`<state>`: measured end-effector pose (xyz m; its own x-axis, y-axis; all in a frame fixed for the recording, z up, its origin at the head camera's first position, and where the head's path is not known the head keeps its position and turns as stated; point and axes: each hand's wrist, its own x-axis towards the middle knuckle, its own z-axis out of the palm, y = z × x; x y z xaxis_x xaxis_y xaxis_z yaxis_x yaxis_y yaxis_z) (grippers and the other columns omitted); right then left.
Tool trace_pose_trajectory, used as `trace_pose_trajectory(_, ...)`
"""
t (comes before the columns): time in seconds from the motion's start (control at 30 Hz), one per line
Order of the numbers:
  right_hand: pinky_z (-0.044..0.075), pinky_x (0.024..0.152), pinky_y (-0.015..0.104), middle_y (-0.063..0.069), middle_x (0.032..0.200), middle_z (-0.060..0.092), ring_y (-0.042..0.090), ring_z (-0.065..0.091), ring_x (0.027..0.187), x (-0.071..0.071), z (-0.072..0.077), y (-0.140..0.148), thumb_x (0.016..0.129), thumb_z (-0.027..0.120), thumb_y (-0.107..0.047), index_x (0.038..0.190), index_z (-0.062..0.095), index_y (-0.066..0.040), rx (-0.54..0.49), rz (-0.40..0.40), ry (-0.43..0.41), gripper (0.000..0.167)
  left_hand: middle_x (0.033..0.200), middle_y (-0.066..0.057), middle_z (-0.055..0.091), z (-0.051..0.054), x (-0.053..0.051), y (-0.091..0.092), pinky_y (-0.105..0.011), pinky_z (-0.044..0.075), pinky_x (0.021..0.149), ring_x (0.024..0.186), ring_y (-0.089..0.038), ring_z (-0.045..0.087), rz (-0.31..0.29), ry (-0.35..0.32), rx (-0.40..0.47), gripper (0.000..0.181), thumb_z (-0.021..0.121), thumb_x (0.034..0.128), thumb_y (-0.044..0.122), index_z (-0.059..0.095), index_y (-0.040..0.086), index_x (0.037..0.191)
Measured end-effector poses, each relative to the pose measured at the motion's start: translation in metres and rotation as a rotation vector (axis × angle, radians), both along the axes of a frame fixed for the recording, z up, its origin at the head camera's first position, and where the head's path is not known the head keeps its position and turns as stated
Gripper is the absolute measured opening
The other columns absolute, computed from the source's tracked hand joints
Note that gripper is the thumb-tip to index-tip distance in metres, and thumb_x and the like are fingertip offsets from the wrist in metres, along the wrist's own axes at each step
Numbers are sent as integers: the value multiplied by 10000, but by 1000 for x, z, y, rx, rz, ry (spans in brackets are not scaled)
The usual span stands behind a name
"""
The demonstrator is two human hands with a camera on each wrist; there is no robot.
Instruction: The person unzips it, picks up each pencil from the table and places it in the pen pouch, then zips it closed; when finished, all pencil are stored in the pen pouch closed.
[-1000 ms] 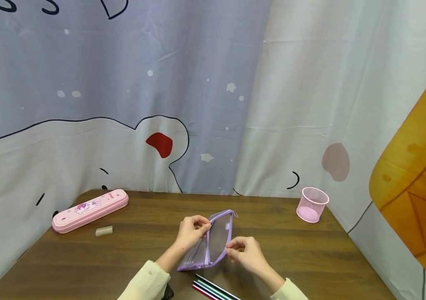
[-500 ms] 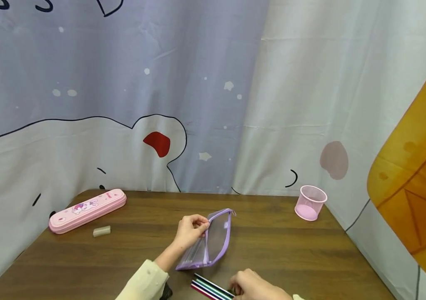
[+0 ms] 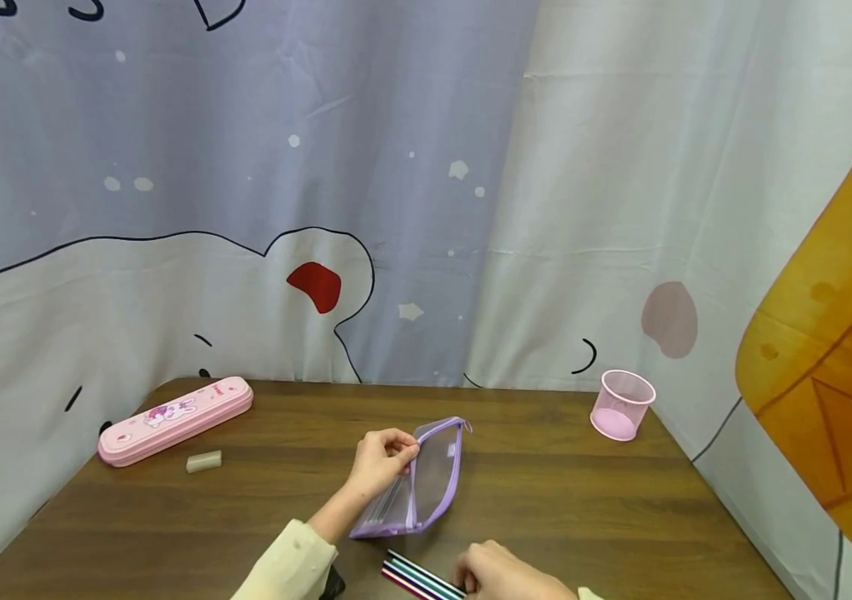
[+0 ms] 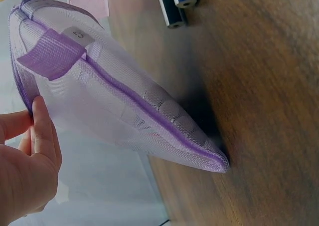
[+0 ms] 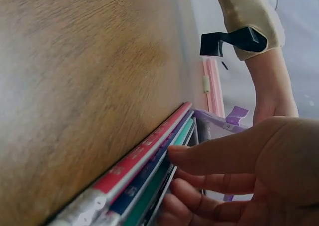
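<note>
In the head view, my left hand [image 3: 383,463] pinches the upper edge of a see-through mesh zip pouch [image 3: 437,477] with purple trim. The pouch stands tilted, its mouth apart; the left wrist view shows its lower corner on the table and a purple tab [image 4: 54,55] near the zip. Just in front of it lie several striped pencils [image 3: 417,575], among them red, navy and teal ones. My right hand [image 3: 504,573] is at their near part. From the right wrist, its thumb presses on the pencils [image 5: 157,158] with the fingers curled on the other side.
A pink pencil case [image 3: 178,419] with a rabbit print lies at the back left, a small pale eraser [image 3: 204,462] in front of it. Toward the back right stands a pink mesh cup [image 3: 623,406]. A printed curtain [image 3: 426,200] hangs behind the wooden table [image 3: 546,467].
My right hand has left the pouch's edge and come down toward me onto the pencils. The left hand keeps its hold on the pouch, nearly still.
</note>
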<state>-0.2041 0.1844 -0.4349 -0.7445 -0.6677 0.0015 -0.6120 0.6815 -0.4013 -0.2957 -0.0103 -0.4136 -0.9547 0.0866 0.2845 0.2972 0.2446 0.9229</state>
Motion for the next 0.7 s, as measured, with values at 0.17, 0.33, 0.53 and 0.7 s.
trace_pose_trajectory(0.17,331,477,63,-130,539,496,-80,366,515,1,1,-2,626,698,-176,643,607,-132,28,-62,-32,102,668,-149,627,-7,-7,-1,-160,490,441,483,-50,512,9,0,0,83,649,759,27,647,-43,803)
trace_pose_trajectory(0.33,345,454,78,-130,518,512,-73,375,499,-1,0,-5,603,675,-112,630,624,-121,22,-98,-67,59,668,-148,626,-8,-8,-2,-171,501,450,482,-39,513,14,-4,-4,72,641,760,10,645,-46,804)
trace_pose_trajectory(0.53,354,451,68,-136,517,501,-82,368,496,-2,-1,-3,605,650,-74,623,636,-114,-19,-78,-94,46,670,-157,625,-9,-9,-3,-180,507,454,487,-45,518,7,-6,0,69,634,759,-6,641,-59,803)
trace_pose_trajectory(0.7,390,472,50,-33,570,588,-107,397,516,-2,1,3,652,646,-32,680,643,-61,-91,15,-126,40,670,-154,622,-7,-8,-7,-195,515,457,489,-48,522,14,1,2,74,634,757,2,641,-58,801)
